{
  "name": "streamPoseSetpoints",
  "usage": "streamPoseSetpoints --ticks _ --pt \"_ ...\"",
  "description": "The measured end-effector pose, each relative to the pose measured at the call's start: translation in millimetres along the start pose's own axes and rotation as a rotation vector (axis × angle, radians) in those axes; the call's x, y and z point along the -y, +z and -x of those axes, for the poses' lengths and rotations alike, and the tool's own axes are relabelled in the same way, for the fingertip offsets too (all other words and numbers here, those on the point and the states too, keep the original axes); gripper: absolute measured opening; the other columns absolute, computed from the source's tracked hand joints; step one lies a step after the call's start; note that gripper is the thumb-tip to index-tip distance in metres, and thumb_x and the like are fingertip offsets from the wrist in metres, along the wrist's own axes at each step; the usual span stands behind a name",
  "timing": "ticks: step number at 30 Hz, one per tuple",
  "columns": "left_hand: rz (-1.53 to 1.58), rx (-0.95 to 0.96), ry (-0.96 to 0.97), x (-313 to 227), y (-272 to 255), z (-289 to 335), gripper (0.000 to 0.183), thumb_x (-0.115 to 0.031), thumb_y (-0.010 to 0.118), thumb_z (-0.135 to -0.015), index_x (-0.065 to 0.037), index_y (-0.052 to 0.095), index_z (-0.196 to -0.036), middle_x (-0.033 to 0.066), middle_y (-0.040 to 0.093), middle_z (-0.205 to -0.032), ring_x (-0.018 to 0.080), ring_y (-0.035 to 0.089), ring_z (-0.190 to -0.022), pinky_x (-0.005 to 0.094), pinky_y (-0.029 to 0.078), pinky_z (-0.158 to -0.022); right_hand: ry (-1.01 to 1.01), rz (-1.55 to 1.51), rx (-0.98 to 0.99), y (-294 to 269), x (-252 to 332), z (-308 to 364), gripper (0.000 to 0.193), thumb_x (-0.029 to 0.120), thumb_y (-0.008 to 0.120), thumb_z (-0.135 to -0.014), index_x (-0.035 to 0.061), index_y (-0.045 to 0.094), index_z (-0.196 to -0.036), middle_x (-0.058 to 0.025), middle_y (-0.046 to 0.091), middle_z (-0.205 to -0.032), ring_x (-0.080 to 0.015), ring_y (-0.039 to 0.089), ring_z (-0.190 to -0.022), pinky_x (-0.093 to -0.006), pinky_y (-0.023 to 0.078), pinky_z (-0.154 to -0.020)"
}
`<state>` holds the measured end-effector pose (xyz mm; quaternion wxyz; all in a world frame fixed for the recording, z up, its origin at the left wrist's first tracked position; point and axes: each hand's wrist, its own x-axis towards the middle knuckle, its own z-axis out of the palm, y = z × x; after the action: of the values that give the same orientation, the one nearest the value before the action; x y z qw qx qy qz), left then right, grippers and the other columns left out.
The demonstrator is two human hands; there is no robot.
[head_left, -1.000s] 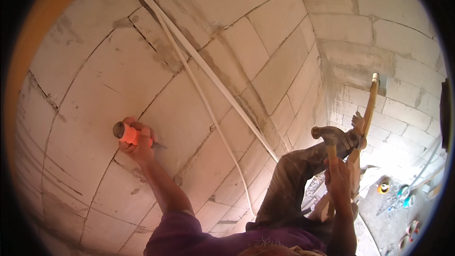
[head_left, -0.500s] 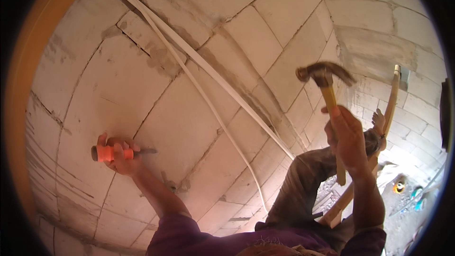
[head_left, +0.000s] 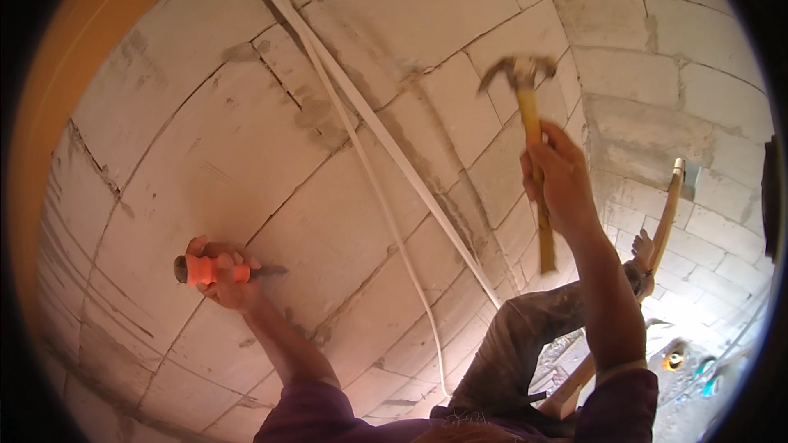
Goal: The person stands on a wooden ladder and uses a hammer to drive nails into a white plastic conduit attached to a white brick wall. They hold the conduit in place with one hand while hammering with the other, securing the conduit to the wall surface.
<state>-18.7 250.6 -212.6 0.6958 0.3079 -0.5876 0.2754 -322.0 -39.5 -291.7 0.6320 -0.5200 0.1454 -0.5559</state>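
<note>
Our left hand (head_left: 230, 279) is wrapped round the orange grip of a chisel-like tool (head_left: 197, 269), at the left part of the pale block wall (head_left: 193, 172); the tool's round dark butt looks out to the left past the fingers, and its dark shank points right along the wall face, though we cannot tell whether the tip touches. Our right hand (head_left: 558, 172) is closed on the yellow handle of a hammer (head_left: 530, 111), raised well apart from the tool, with the handle's end jutting below the fist and the blurred metal head uppermost. Between our two hands a broad stretch of wall is crossed slantwise by a white pipe (head_left: 394, 152) and a thinner white cable (head_left: 394, 234), both nearer the middle than either hand. To the left of the tool the wall face runs on toward an orange-brown band (head_left: 90, 57) at the rim of our view. On the right, open air lies around the hammer head, the wall's corner rising behind it; below the right hand a bent leg (head_left: 525, 328) and a wooden pole (head_left: 669, 209) bound the room beneath the forearm.
</note>
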Motion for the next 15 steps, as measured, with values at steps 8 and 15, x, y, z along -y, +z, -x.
streamPoseSetpoints --ticks 8,15 --pt "0.067 0.008 0.020 -13 -24 28 0.040 0.002 0.058 -0.085 0.004 0.053 -0.126 0.0035 0.049 -0.067 0.0105 0.041 -0.048 0.0260 0.044 -0.040 -0.250 0.196 -0.002 87 74 -61 0.035 0.032 0.047 -0.105 0.0055 0.054 -0.127 -0.0135 0.060 -0.078 -0.0229 0.060 -0.058 -0.0364 0.047 -0.049" --pt "0.077 0.080 0.048 -8 -24 40 0.042 0.004 0.055 -0.084 0.004 0.052 -0.126 0.0036 0.047 -0.063 0.0095 0.039 -0.047 0.0253 0.044 -0.039 -0.760 0.570 -0.121 170 119 -165 0.040 0.028 0.043 -0.103 -0.0070 0.056 -0.116 -0.0302 0.066 -0.103 -0.0475 0.065 -0.096 -0.0545 0.050 -0.086"
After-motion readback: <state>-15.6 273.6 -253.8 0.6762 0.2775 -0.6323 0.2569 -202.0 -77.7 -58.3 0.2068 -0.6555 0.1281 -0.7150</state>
